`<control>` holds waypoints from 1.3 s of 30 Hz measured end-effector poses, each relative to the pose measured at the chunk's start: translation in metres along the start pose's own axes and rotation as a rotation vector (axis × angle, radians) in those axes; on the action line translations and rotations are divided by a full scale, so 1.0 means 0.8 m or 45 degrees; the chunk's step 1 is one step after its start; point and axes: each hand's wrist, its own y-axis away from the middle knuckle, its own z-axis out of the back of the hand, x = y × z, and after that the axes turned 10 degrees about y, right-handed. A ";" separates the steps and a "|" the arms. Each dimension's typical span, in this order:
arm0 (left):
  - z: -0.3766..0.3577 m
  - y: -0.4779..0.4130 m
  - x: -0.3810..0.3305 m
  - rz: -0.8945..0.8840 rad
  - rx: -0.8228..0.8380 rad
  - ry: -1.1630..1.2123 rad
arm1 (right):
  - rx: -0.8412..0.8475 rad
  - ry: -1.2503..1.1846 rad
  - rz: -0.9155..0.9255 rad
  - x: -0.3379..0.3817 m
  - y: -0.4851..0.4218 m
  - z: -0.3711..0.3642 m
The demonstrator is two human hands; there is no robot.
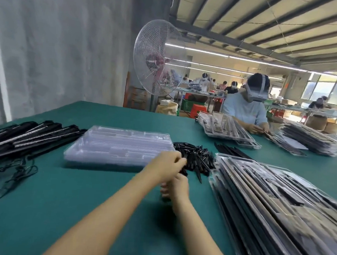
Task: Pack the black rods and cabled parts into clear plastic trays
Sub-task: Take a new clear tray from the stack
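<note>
Your left hand (168, 164) reaches to the near edge of the pile of short black rods (198, 158) on the green desk (76, 204), its fingers curled round a few of them. Your right hand (176, 187) sits just below it, touching it, fingers curled too. The blur means you cannot tell whether it grips anything. The pile lies just beyond both hands. The stack of empty clear trays (119, 146) is immediately left of it, and the stack of filled trays (277, 209) is to the right. The long black rods with cables (25, 138) lie well apart at your far left.
</note>
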 end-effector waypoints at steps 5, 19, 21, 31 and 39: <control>0.064 0.011 0.136 0.096 -0.427 -0.257 | -0.311 0.210 0.145 -0.007 -0.031 -0.001; 0.077 -0.032 0.225 0.032 -0.490 -0.212 | -0.188 0.311 0.383 0.004 -0.090 -0.013; 0.081 -0.037 0.227 0.075 -0.453 -0.216 | -0.152 0.365 0.380 0.007 -0.092 -0.013; 0.087 -0.049 0.197 0.337 -0.486 -0.248 | -0.633 0.748 0.689 0.007 -0.075 -0.030; 0.094 -0.055 0.191 0.400 -0.472 -0.230 | -0.561 1.259 1.197 0.005 -0.058 -0.054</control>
